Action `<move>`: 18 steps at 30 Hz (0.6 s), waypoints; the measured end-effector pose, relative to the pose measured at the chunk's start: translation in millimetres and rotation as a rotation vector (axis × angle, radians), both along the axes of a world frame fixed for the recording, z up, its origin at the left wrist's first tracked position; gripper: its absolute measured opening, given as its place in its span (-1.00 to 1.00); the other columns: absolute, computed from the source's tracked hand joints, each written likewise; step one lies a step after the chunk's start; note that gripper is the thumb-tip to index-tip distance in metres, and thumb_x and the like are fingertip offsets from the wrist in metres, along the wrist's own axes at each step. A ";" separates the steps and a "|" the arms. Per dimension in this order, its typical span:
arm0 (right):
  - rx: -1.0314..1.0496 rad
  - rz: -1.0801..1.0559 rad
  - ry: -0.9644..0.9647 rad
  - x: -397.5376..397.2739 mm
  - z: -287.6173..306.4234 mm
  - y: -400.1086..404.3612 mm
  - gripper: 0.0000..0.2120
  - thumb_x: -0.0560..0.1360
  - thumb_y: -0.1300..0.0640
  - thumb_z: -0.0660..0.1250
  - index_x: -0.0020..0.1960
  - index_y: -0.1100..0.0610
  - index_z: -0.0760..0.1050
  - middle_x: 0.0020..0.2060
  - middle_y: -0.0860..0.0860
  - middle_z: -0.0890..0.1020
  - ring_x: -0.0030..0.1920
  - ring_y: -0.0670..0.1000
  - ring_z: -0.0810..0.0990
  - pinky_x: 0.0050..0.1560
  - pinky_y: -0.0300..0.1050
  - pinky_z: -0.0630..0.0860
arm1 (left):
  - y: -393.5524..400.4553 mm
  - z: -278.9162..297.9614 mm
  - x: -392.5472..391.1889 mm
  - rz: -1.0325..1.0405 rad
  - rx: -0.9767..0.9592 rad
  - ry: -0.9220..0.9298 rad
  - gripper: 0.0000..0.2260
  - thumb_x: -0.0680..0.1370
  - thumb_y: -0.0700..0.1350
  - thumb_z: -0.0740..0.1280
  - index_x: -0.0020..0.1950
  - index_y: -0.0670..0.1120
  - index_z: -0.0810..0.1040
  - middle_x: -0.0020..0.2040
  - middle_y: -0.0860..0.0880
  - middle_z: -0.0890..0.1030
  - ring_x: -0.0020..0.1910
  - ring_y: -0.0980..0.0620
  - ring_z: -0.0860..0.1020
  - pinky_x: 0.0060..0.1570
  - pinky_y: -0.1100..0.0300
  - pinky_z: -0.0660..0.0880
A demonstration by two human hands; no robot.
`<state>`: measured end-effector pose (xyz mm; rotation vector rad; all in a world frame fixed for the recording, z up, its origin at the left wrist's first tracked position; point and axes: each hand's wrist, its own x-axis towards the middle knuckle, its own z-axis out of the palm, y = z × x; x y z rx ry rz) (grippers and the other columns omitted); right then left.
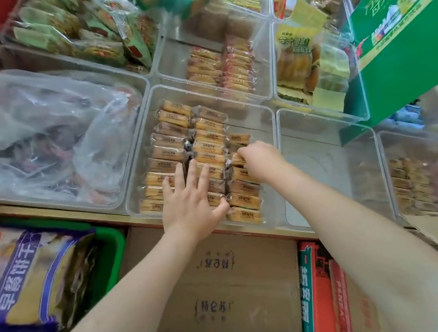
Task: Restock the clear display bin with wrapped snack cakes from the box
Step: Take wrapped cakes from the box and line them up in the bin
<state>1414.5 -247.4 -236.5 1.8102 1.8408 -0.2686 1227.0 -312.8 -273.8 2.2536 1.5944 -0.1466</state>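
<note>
Presently the left hand is laid flat, fingers spread, on the snack cakes in the clear bin, while one cake is pinched by the right hand. Rows should be steadied while it is tucked squarely into line.

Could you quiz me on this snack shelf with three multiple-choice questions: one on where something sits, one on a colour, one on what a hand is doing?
1. Where are the rows of golden wrapped snack cakes?
A. clear plastic display bin
B. green basket
C. red carton

2. What colour is the big printed box at upper right?
A. blue
B. green
C. yellow

3. What is the right hand doing?
A. hanging idle
B. pinching one cake
C. lying flat on cardboard

Answers: 1 A, the rows lie inside its clear walls. 2 B, its faces are green. 3 B, its fingers curl round a wrapper; the left hand lies spread on the rows.
</note>
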 end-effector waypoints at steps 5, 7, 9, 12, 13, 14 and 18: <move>-0.080 -0.144 0.187 0.0 -11.1 -19.4 -0.51 0.67 -0.01 0.01 0.51 0.22 0.25 0.43 0.22 0.41 0.39 0.23 0.36 0.34 0.09 0.34 | -0.2 2.4 0.1 0.010 -0.012 -0.002 -0.25 0.58 0.38 -0.08 0.67 0.05 -0.18 0.67 -0.06 -0.18 0.65 -0.15 -0.17 0.57 -0.20 -0.09; -0.021 -0.176 0.231 -4.4 -22.3 -46.3 -0.37 0.69 -0.14 -0.07 0.64 0.17 -0.08 0.60 0.19 0.09 0.58 0.22 0.08 0.56 0.12 0.05 | -0.3 3.3 0.5 0.015 -0.021 -0.004 -0.25 0.58 0.38 -0.07 0.67 0.05 -0.17 0.67 -0.06 -0.17 0.65 -0.15 -0.17 0.57 -0.20 -0.09; 0.044 -0.181 0.272 -10.2 -30.3 -69.7 -0.37 0.70 -0.16 -0.11 0.65 0.10 -0.20 0.63 0.15 -0.12 0.62 0.18 -0.14 0.60 0.11 -0.15 | -0.3 4.1 1.0 0.014 -0.027 0.003 -0.25 0.58 0.38 -0.07 0.67 0.05 -0.17 0.67 -0.06 -0.17 0.65 -0.14 -0.17 0.57 -0.19 -0.09; 0.077 -0.187 0.314 -10.9 -29.2 -82.1 -0.40 0.70 -0.13 -0.10 0.65 0.10 -0.10 0.63 0.12 -0.10 0.62 0.13 -0.16 0.60 0.09 -0.16 | -0.6 5.5 0.8 0.013 -0.016 -0.002 -0.25 0.58 0.38 -0.06 0.67 0.05 -0.16 0.68 -0.06 -0.16 0.65 -0.13 -0.16 0.57 -0.18 -0.08; 0.087 -0.188 0.343 -8.6 -22.9 -82.2 -0.42 0.71 -0.12 -0.07 0.65 0.11 -0.01 0.63 0.11 -0.01 0.62 0.11 -0.08 0.60 0.08 -0.12 | -0.7 5.5 0.2 0.007 -0.018 -0.007 -0.25 0.59 0.37 -0.06 0.67 0.05 -0.15 0.68 -0.06 -0.16 0.65 -0.13 -0.17 0.57 -0.18 -0.08; 0.101 -0.185 0.380 -4.9 -14.9 -83.5 -0.46 0.71 -0.09 -0.04 0.62 0.12 0.11 0.61 0.10 0.11 0.61 0.09 0.01 0.59 0.07 -0.06 | -1.1 5.2 -1.1 -0.001 -0.022 -0.008 -0.25 0.59 0.37 -0.05 0.68 0.04 -0.15 0.68 -0.06 -0.17 0.65 -0.13 -0.18 0.58 -0.18 -0.09; 0.265 -0.116 0.534 18.8 28.0 -114.4 -0.64 0.70 0.00 0.05 0.30 0.12 0.51 0.31 0.08 0.51 0.36 0.08 0.41 0.39 0.09 0.31 | -7.7 11.8 -5.1 0.013 -0.056 0.024 -0.25 0.63 0.36 -0.02 0.68 -0.04 -0.10 0.63 -0.14 -0.34 0.60 -0.16 -0.37 0.58 -0.10 -0.23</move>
